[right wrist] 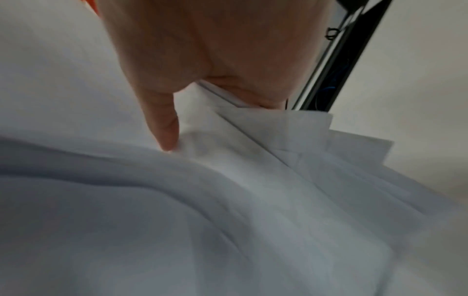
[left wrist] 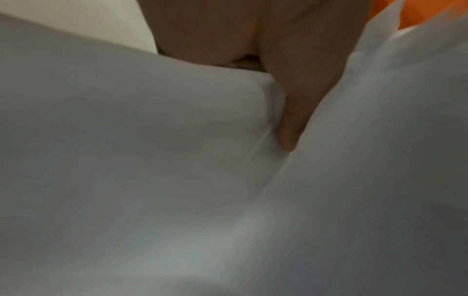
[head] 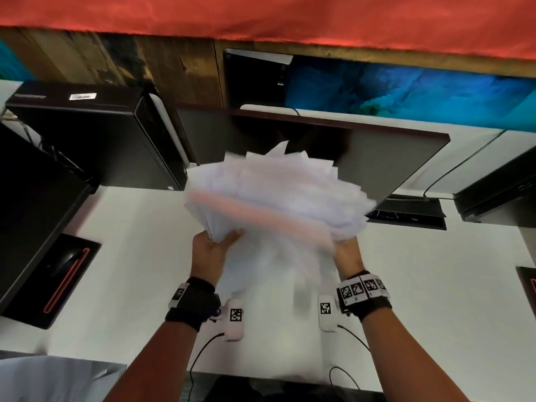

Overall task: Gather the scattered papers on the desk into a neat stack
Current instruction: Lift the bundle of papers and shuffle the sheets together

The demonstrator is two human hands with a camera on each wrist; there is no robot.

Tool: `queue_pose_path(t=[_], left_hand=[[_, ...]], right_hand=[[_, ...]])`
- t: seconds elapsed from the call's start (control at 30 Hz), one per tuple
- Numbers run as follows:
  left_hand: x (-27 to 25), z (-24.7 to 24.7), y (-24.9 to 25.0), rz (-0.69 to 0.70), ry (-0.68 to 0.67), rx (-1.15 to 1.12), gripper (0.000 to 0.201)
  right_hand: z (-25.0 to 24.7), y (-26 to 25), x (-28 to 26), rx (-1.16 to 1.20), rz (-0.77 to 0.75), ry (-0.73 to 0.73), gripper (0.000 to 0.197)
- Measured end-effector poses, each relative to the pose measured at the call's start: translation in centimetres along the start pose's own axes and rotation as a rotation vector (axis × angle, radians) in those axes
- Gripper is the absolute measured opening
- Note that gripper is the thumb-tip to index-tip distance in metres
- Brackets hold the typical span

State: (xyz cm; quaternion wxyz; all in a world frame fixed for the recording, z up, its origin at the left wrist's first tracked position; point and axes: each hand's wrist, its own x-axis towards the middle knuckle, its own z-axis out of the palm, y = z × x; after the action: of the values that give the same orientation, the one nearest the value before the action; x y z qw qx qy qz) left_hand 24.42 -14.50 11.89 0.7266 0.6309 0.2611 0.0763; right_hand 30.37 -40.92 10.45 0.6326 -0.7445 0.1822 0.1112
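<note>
A thick bundle of white papers (head: 278, 192) is held up above the white desk (head: 139, 256), blurred by motion, its sheets fanned and uneven. My left hand (head: 214, 242) grips the bundle's lower left corner, and my right hand (head: 346, 252) grips its lower right corner. In the left wrist view my thumb (left wrist: 293, 112) presses into the papers (left wrist: 152, 160). The right wrist view has my thumb (right wrist: 164, 128) lying on the sheets and staggered paper corners (right wrist: 316, 140) sticking out under my palm.
A dark monitor (head: 362, 158) stands right behind the papers. A black computer case (head: 95, 132) lies at the back left. Another monitor (head: 32, 204) and a mouse on a black pad (head: 66, 265) are at the left. Cables (head: 452, 169) run at the right.
</note>
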Motion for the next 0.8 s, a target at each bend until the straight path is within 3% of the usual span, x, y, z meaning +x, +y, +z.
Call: queue_pose_path(t=[0.03, 0.13, 0.27, 0.37, 0.47, 0.57, 0.7, 0.8], left_hand=[[0.0, 0.1, 0.4, 0.025, -0.018, 0.008, 0.014], [0.1, -0.3, 0.1, 0.036, -0.034, 0.047, 0.019], [-0.4, -0.4, -0.9, 0.007, -0.008, 0.036, 0.016], [-1.1, -0.3, -1.1, -0.004, -0.011, 0.007, 0.014], [-1.6, -0.5, -1.3, 0.002, -0.025, -0.038, 0.013], [-1.5, -1.1, -1.5, 0.039, -0.097, -0.049, 0.02], [-0.9, -2.0, -2.1, 0.053, -0.222, -0.016, 0.048], [-0.4, -2.4, -1.7, 0.039, -0.278, 0.035, 0.051]], right_hand=[[-0.1, -0.2, -0.2, -0.002, 0.023, -0.008, 0.025], [-0.6, 0.0, -1.0, 0.143, -0.042, -0.126, 0.008], [-0.6, 1.1, -1.5, 0.211, -0.061, -0.211, 0.033], [-0.1, 1.3, -2.2, 0.216, -0.091, -0.133, 0.042], [-0.5, 1.3, -2.7, 0.298, -0.115, 0.033, 0.033], [-1.0, 1.8, -2.9, 0.307, -0.091, 0.088, 0.024], [-1.4, 3.5, -2.4, 0.252, -0.007, 0.013, 0.026], [-2.1, 3.5, -1.7, 0.242, 0.001, -0.049, 0.024]])
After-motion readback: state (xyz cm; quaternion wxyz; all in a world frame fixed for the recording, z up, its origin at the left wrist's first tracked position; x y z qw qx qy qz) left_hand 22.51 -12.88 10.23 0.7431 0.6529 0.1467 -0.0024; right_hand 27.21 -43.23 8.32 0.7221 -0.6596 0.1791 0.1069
